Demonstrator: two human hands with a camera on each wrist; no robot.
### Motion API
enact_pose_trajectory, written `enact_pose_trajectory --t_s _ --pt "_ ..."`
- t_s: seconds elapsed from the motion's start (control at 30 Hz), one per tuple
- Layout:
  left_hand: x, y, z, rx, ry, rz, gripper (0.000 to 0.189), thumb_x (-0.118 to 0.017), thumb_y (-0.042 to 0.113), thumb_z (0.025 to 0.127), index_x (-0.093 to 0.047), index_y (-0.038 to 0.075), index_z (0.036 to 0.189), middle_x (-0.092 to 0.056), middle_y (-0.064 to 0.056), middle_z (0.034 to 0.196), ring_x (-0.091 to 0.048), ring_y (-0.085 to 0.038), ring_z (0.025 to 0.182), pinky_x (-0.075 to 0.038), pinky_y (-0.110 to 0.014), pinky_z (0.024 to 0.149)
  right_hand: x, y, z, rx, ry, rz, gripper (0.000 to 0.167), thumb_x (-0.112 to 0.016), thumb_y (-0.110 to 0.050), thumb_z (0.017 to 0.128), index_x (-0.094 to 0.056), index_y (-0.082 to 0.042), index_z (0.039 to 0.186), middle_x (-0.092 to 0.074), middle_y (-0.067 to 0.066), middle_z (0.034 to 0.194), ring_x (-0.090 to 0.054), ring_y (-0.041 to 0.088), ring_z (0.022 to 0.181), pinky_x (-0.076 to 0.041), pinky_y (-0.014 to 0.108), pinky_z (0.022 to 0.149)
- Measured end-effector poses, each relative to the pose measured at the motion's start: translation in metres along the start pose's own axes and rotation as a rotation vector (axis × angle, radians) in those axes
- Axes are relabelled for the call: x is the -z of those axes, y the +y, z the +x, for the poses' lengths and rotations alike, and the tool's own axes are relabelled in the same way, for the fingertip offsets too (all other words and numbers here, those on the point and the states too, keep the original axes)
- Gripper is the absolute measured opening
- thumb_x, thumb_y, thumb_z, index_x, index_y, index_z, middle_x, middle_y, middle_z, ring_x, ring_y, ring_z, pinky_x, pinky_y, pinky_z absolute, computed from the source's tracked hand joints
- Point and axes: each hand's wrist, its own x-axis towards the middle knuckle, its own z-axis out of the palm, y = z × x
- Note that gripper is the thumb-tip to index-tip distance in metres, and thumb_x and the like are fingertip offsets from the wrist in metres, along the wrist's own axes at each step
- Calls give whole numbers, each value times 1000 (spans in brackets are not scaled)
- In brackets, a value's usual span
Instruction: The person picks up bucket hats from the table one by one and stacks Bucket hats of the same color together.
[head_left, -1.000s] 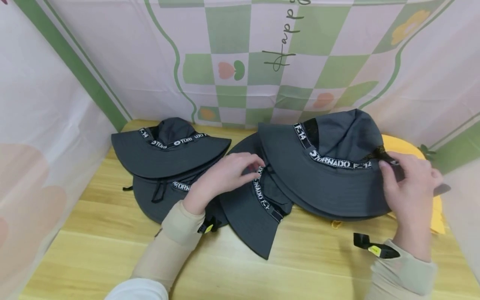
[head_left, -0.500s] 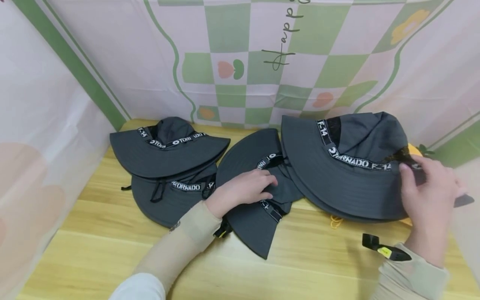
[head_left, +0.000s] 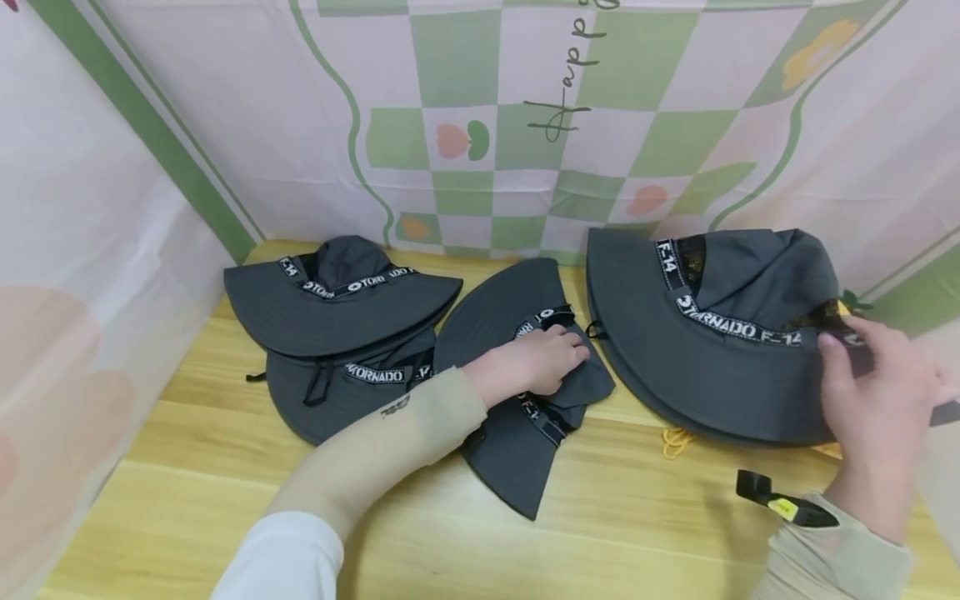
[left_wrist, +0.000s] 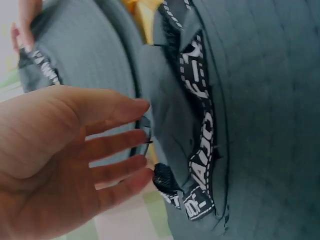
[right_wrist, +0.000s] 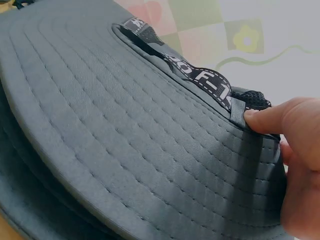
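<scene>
My right hand pinches a dark grey sun hat at its "TORNADO F-14" band, where the crown meets the brim. In the right wrist view, the thumb presses on the band, and a second dark brim edge shows beneath. Over the crown of the middle grey sun hat lies my left hand. The left wrist view shows its fingers spread and loosely bent, tips right at the crown, gripping nothing. This middle hat lies on its side, brim toward the left.
Grey sun hats sit at the left, an upper one overlapping a lower one with a black cord. Yellow cloth and a yellow cord peek from under the held hat. A patterned curtain backs the wooden table.
My right hand has carried its hat rightward, off the middle hat, hiding more of the yellow cloth. My left hand has moved right, from the middle hat's band onto its crown.
</scene>
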Motion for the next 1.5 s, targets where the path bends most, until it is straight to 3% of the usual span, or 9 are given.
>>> enact_pose_trajectory --t_s 0.17,0.37,0.67,0.87,1.13,1.23,1.33,1.5 --pt "-2 8 17 -77 -32 83 54 -50 14 104 -36 25 155 -33 4 162 -33 -18 149 -36 -30 118 0 3 1 -20 -44 -5 39 -53 -15 103 -56 2 137 -53 33 139 -43 54 131 -1 57 119" --pt "-6 12 29 -79 -51 101 54 -50 14 104 -35 26 155 -34 5 161 -35 -16 147 -38 -31 117 0 7 1 -11 -43 9 39 -53 -16 102 -57 3 136 -54 34 137 -42 55 130 -3 58 118" --pt "-13 12 35 -74 19 68 47 -46 12 106 -41 25 150 -36 0 156 -41 -18 139 -45 -26 107 -1 5 3 -36 -61 -8 40 -51 -17 103 -55 2 139 -52 32 141 -41 55 133 -2 57 119" --pt "-14 11 38 -64 82 155 39 -42 16 108 -50 27 144 -46 -3 144 -49 -17 131 -48 -26 105 -3 7 2 -14 -65 34 39 -53 -16 102 -57 2 136 -54 32 139 -42 55 132 -6 55 119" --pt "-8 -2 34 -144 209 165 25 -62 31 100 -65 29 125 -55 1 129 -53 -15 117 -50 -24 94 -5 4 4 -39 -162 1 40 -50 -15 104 -52 3 140 -48 32 144 -36 55 137 -6 62 119" --pt "-2 -8 30 -168 250 138 22 -65 35 98 -67 29 119 -56 4 130 -51 -14 117 -50 -26 93 -6 4 4 -43 -193 -7 40 -49 -15 105 -51 2 141 -48 33 144 -37 56 136 -7 64 119" --pt "6 -17 23 -192 267 72 22 -66 35 96 -66 27 117 -59 6 129 -53 -14 121 -49 -29 96 -7 6 4 -60 -214 -13 42 -48 -16 105 -49 1 143 -47 32 146 -36 56 137 -6 64 118" --pt "18 -39 9 -234 316 -67 19 -67 32 96 -65 21 110 -66 5 116 -60 -12 115 -48 -29 100 -12 11 6 -54 -215 10 43 -49 -15 105 -49 1 144 -48 33 144 -39 55 137 -18 61 119"
